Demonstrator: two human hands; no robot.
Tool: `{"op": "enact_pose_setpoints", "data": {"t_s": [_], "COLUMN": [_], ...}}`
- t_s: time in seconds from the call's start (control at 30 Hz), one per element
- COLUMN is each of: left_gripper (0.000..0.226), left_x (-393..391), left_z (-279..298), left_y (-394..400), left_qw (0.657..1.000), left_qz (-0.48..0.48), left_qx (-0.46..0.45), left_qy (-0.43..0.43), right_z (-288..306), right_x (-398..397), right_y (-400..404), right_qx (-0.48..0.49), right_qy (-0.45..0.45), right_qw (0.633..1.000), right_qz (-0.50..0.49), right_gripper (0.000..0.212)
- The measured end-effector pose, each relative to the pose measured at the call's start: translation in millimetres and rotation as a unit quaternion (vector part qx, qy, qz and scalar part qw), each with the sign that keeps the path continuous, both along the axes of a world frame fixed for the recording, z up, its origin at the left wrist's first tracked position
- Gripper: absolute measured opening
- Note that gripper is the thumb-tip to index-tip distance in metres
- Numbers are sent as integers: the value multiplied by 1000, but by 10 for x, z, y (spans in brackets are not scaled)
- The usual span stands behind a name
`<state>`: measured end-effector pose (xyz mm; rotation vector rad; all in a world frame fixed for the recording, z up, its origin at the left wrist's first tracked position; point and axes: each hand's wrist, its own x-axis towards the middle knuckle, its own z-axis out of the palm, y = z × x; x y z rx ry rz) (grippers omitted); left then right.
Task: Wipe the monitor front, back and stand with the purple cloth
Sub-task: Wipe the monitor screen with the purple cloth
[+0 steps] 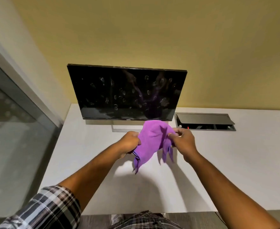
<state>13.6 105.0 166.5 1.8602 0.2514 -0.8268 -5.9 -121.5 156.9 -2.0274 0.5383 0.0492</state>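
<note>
A black monitor [119, 90] stands at the back of the white desk [235, 162], its dark screen dotted with many fingerprint smudges. Its silver stand base [119, 128] shows under the lower bezel. The purple cloth [151, 139] hangs bunched above the desk, just in front of the stand. My left hand [129, 142] grips the cloth's left edge and my right hand [184, 141] pinches its right edge. Loose corners of the cloth dangle below my hands. The monitor's back is hidden.
A recessed cable box [205, 121] with its dark lid raised sits in the desk right of the monitor. A yellow wall [152, 30] rises close behind. A glass panel [12, 129] borders the desk's left side.
</note>
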Motion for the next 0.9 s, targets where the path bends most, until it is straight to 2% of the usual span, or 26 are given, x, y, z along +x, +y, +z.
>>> {"op": "enact_pose_setpoints", "data": {"t_s": [0.2, 0.27, 0.37, 0.53, 0.67, 0.73, 0.8, 0.83, 0.9], "left_gripper": [32, 33, 30, 26, 28, 31, 33, 33, 34], "left_x": [-111, -142, -163, -183, -219, -219, -193, -177, -148], "left_z": [36, 51, 60, -2, -45, -36, -8, 16, 116], "left_y": [59, 100, 203, 266, 321, 358, 393, 410, 438], "left_qw": [990, 984, 979, 982, 984, 987, 992, 991, 982], "left_qz": [65, 85, 82, 51, 27, 3, -47, -79, -144], "left_qx": [-118, -148, -179, -181, -176, -158, -104, -80, -49], "left_qy": [34, 43, 46, 25, -1, -18, -57, -78, -113], "right_z": [99, 107, 130, 161, 127, 127, 190, 227, 290], "right_x": [-228, -269, -336, -422, -380, -312, -205, -138, 19], "right_y": [806, 933, 1017, 1096, 1032, 946, 827, 760, 629], "right_qx": [-53, -54, 43, 154, 192, 115, -49, -134, -256], "right_qy": [-29, -38, -22, -25, 21, -5, -72, -109, -151], "right_qw": [976, 975, 978, 973, 969, 982, 982, 965, 901], "right_qz": [211, 214, 201, 170, 156, 151, 165, 196, 317], "right_gripper": [16, 24, 34, 37, 56, 55, 53, 57, 72]}}
